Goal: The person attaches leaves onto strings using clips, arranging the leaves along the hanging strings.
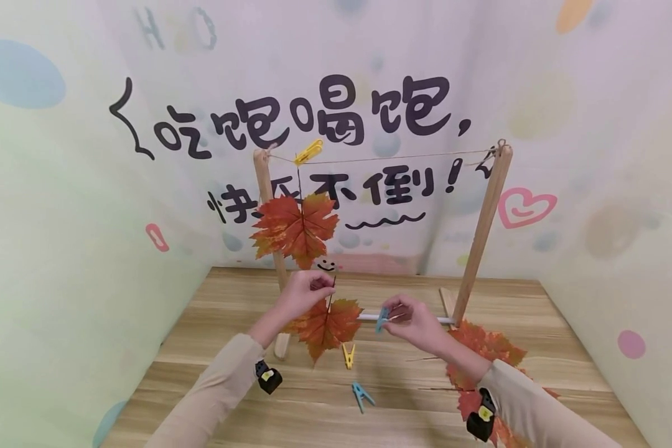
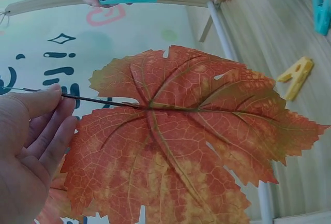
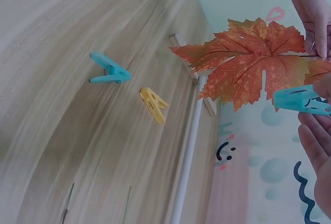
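An orange-red artificial maple leaf (image 2: 170, 131) hangs by its dark stem from the thumb and fingers of my left hand (image 1: 308, 292). To the right, my right hand (image 1: 417, 323) pinches a blue clothespin (image 3: 295, 99), held above the table and apart from the leaf. Another leaf (image 1: 299, 227) hangs from the twine (image 1: 397, 158), fastened by a yellow clothespin (image 1: 309, 151) near the left post. Below my hands, a yellow clothespin (image 1: 349, 356) and a blue clothespin (image 1: 362, 396) lie on the table.
The twine is tied between two wooden posts (image 1: 484, 230), joined low down by a white rod (image 1: 369, 318). More maple leaves (image 1: 484, 345) lie on the table (image 1: 246, 417) under my right forearm. A printed backdrop (image 1: 336, 50) stands behind the frame.
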`<state>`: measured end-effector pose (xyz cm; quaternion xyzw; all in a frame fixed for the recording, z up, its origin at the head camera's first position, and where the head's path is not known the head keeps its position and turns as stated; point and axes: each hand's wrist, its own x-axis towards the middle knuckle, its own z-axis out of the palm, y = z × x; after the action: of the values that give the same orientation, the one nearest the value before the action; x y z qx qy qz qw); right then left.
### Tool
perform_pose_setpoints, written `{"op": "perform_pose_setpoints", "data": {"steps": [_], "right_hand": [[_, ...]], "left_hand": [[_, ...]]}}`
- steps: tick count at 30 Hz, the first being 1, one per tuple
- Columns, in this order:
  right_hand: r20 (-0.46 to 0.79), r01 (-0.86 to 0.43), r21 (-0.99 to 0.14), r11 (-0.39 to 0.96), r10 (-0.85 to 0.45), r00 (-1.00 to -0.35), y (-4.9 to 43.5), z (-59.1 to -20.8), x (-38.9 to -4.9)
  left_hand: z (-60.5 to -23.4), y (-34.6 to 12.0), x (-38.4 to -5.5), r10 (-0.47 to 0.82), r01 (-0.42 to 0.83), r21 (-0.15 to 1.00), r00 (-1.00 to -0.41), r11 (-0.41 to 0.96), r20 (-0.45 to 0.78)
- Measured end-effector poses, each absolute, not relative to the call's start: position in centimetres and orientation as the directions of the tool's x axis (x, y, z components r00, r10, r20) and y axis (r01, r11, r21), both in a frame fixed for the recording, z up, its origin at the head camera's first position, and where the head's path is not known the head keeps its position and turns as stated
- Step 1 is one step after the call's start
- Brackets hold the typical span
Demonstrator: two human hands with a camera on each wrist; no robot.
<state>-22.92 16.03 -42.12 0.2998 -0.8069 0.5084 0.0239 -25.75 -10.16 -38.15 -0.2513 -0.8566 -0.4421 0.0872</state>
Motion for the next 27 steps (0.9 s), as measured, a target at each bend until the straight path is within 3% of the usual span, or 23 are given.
{"op": "perform_pose_setpoints", "data": {"steps": [17, 27], "right_hand": [[0.356, -0.493, -0.812, 0.314, -0.403, -0.843, 16.9, -39.6, -23.8], [0.34, -0.466, -0.816, 0.341, -0.37, -0.865, 17.1, -37.9, -23.8]], "left_hand": [[-35.4, -8.2, -26.5, 0.316, 0.51, 0.721, -0.859, 0.468, 0.402], [-33.8, -7.6, -27.4, 0.298, 0.584, 0.675, -0.811, 0.451, 0.503]]}}
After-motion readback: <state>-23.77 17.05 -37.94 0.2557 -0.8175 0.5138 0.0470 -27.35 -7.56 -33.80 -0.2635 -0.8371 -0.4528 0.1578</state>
